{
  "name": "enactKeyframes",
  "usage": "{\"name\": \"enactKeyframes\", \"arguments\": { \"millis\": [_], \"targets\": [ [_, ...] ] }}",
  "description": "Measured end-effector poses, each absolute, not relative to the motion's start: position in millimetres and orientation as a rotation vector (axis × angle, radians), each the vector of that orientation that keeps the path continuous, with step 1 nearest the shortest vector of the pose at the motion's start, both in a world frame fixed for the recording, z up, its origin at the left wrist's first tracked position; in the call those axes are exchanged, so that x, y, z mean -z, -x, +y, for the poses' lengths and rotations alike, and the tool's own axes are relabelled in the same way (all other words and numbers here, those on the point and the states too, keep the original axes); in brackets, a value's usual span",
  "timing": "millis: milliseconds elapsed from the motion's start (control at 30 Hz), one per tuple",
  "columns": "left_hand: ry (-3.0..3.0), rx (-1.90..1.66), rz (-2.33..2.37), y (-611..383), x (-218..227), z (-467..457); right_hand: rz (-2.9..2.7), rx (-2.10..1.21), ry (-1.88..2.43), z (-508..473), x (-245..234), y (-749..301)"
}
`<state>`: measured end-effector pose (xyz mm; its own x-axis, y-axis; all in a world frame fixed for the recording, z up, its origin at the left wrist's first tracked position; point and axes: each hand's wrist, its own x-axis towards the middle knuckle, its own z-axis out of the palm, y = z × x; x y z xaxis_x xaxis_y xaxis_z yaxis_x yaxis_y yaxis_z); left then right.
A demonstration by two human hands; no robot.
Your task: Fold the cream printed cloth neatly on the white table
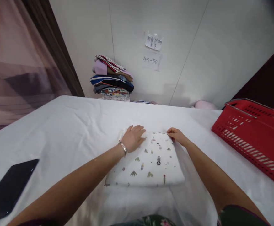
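A folded white cloth [151,163] printed with small cactus-like motifs lies on the white-covered table [68,125] in front of me. My left hand [133,137], with a silver bracelet on the wrist, rests flat on the cloth's far left corner, fingers stretched out. My right hand [177,135] pinches the cloth's far right corner, fingers curled together on the edge.
A stack of folded clothes [112,80] stands against the back wall under two paper notes [153,42]. A red plastic basket [254,135] sits at the right. A dark phone [9,188] lies at the near left. Something pink [204,104] lies behind the table's far edge.
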<state>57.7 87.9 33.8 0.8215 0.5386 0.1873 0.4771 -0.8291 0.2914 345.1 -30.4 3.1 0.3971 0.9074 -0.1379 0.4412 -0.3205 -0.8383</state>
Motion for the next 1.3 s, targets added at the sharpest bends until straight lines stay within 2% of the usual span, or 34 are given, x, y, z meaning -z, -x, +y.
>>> {"name": "enactKeyframes", "arguments": {
  "millis": [167, 300, 400, 500, 800, 1033, 1167, 1300],
  "targets": [
    [-2.690, -0.050, 0.884, -63, -8, 90, -1.285, -0.497, 2.017, -36, -25, -303],
    [-2.703, -0.095, 0.891, -62, 1, 96, -1.881, -0.262, 1.874, -42, -29, -242],
    [-2.709, -0.149, 0.875, -61, 4, 95, -2.106, -0.252, 1.991, -40, -18, -227],
    [-2.704, -0.169, 0.875, -63, 5, 93, -2.024, -0.283, 2.197, -34, -7, -237],
    [-2.622, -0.162, 0.939, -49, -10, 97, -1.833, -0.253, 2.309, -48, -5, -258],
    [-2.475, -0.217, 0.969, -30, 0, 99, -1.679, -0.417, 2.273, -50, 0, -271],
    [-2.230, -0.509, 1.177, -7, -6, 87, -1.203, -0.428, 2.181, -71, -5, -277],
    [-1.886, -0.399, 1.414, 19, -13, 70, -0.759, -0.665, 2.048, -106, -5, -278]
  ]
}}
